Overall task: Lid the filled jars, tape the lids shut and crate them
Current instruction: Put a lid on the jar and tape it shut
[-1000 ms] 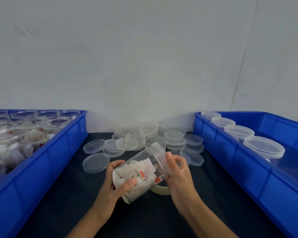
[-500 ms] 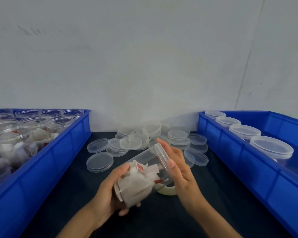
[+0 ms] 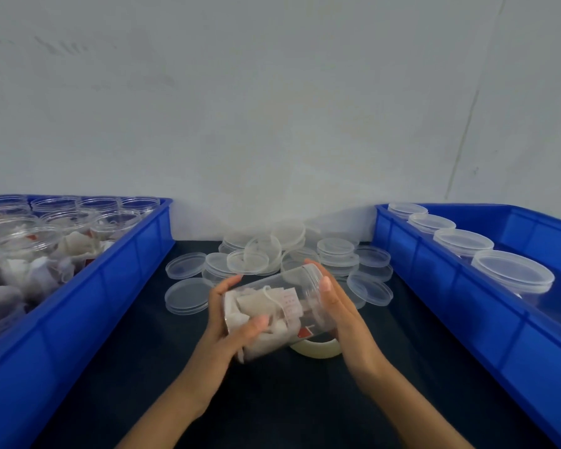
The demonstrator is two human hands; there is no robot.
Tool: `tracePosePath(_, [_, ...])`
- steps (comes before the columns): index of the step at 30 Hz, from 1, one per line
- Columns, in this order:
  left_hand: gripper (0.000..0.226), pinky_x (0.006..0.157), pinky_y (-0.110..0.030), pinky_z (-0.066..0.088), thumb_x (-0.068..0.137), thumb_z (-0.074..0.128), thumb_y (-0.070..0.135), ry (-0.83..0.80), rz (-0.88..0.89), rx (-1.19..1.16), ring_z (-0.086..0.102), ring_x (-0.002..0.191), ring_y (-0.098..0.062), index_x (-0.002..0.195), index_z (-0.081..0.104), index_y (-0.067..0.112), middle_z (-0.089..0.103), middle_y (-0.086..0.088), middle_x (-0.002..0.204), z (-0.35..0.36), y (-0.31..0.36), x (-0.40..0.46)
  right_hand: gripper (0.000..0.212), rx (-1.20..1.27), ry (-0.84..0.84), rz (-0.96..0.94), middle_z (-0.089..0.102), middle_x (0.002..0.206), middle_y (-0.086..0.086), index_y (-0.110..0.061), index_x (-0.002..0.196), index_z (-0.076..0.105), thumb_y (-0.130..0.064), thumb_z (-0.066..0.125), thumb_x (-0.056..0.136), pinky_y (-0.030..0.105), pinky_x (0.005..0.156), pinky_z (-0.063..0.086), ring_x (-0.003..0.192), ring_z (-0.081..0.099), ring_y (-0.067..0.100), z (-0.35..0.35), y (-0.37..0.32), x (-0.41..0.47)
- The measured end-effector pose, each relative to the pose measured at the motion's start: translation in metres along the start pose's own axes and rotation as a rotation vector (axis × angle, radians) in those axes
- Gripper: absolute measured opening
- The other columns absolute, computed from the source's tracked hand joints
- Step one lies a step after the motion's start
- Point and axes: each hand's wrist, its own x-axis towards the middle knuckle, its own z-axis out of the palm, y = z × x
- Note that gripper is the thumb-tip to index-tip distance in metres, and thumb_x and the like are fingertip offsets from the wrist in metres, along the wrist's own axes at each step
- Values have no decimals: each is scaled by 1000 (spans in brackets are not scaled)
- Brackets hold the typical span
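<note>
1. Since half a second earlier the jar had tipped nearly onto its side, held above the table between the crates; I judged the lid was being seated.
2. Left hand clasped the base; right hand curled round the lidded end.
3. Clear, smooth plastic cylinder; soft white tea bags inside.
4. Tape roll lay beneath.

Both forearms are bare, with no sleeves, gloves or jewellery visible.
</note>
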Motion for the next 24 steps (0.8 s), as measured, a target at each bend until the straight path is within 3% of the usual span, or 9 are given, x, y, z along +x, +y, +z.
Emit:
tracePosePath(4, [64,73,-32,54,78,65,55,-56,-122,-205,70,97,-18,134,49,29,70,-2,117,1,-1,0,55,-23,-97,-128,22,144,-46,-63,140,25,-67,38,86,-4,92,28,130,20,-26,-3,-9,-4])
tracePosePath(7, [67,74,-28,56,74,68,56,-11,-19,-87,68,102,-14,133,43,39,69,12,113,5,-3,-2,50,10,-37,-107,44,145,-23,-51,138,39,-66,39,91,25,102,44,133,43,2,3,-2,-8])
tracePosePath(10, [73,74,-25,57,60,72,54,31,131,89,64,102,-4,125,39,50,61,25,109,4,-3,-3,78,99,-78,72,67,122,-6,-40,125,57,-90,34,70,25,81,55,109,65,11,6,-13,6])
tracePosePath(12, [66,76,-29,57,63,72,50,34,92,-2,66,100,-5,123,46,45,63,19,113,4,-5,-1,94,36,-91,4,46,143,-3,-23,142,44,-88,30,75,27,102,42,131,45,10,-5,-14,6])
tracePosePath(13, [61,78,-30,56,66,69,49,30,47,-73,67,101,-9,123,50,39,66,11,115,3,-6,0,74,45,-46,-65,34,152,-3,-14,149,31,-64,30,95,23,109,34,140,33,10,-9,-13,7])
tracePosePath(15, [61,79,-28,54,69,64,53,4,-13,-154,68,102,-14,123,54,29,70,2,114,3,-7,0,53,-25,-97,-164,25,154,-27,-32,151,25,-35,40,101,7,104,32,141,21,-7,-3,-12,3])
tracePosePath(17, [67,78,-26,53,62,70,58,17,-7,-136,68,104,-14,122,54,33,70,3,114,4,-7,-1,52,4,-94,-103,34,143,-38,-47,141,34,-44,46,91,9,104,35,138,27,-9,3,-5,-4])
tracePosePath(19, [62,80,-27,52,56,70,60,59,36,-86,67,103,-10,114,57,45,69,9,113,2,-8,-2,50,74,-76,-97,47,140,-23,-45,138,40,-45,47,89,27,106,43,133,45,7,1,-3,-8])
tracePosePath(24, [45,77,-21,55,60,69,56,35,131,4,66,100,-5,104,57,52,67,16,108,3,-6,-3,58,14,10,-98,39,137,-41,-48,142,34,-62,42,87,6,98,35,129,33,-19,3,-5,-4])
